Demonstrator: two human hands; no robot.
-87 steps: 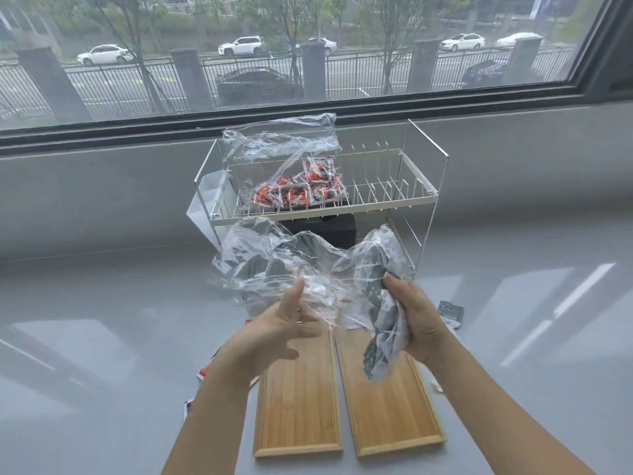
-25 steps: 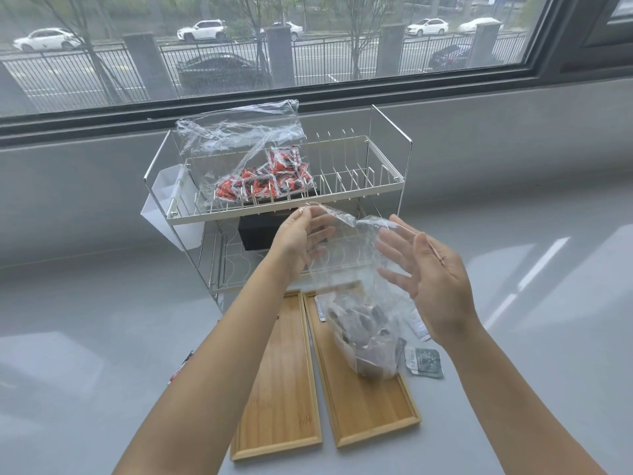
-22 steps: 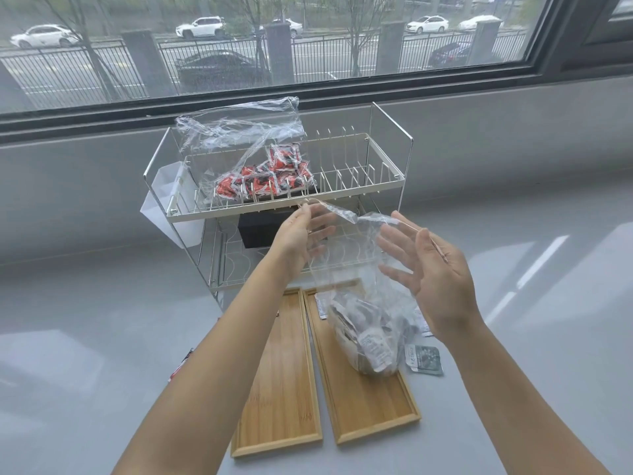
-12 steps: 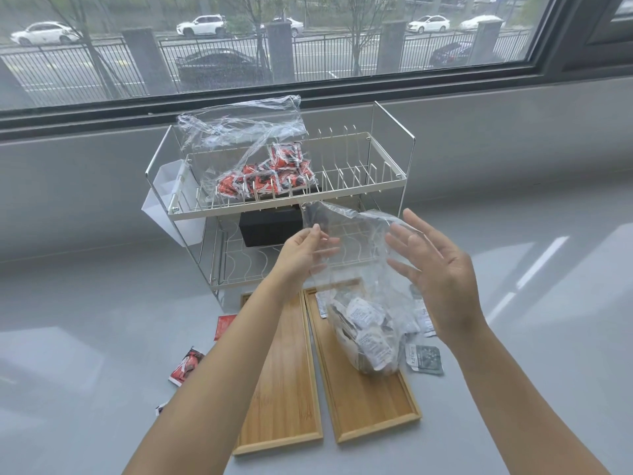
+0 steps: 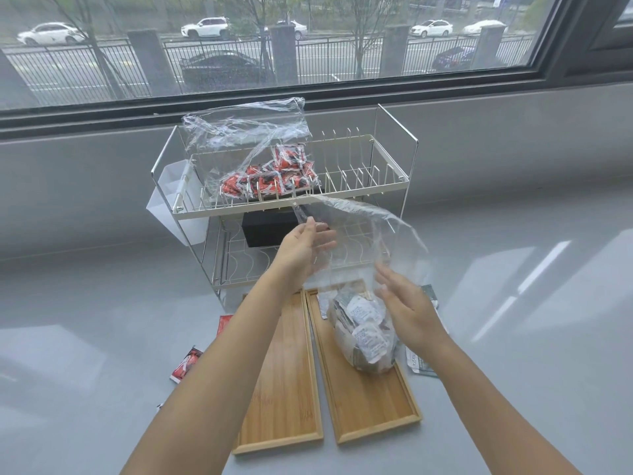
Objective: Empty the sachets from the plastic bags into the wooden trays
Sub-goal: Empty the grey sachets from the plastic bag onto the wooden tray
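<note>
Clear plastic, crumpled and upright, the bag of grey-and-white sachets [image 5: 364, 332] now stands low of centre in the frame on the right wooden tray [image 5: 371, 402], its load slumped to the bottom and its mouth gaping upward. Seconds ago the same bag hung bunched in the air between both hands; since then it has been set down on the tray and its top spread open, and in the last half second the right hand has dropped from beside the mouth to the level of the sachets. That suggests the opening step is done and tipping or scooping comes next, since nothing has yet left this bag. The left hand [image 5: 301, 255], just above centre, pinches the near edge of the film at the mouth with thumb and fingers. The right hand [image 5: 407, 303], lower and to the right, is flat with straight fingers beside the loaded part; whether it touches the film I cannot tell. The left wooden tray [image 5: 287, 389] lies touching or just beside the right one, bare. Loose sachets lie on the grey counter [image 5: 531, 337] at both sides of the trays. Higher up, a second plastic bag of red sachets [image 5: 267, 181] rests on the top shelf of a wire rack [image 5: 394, 186].
</note>
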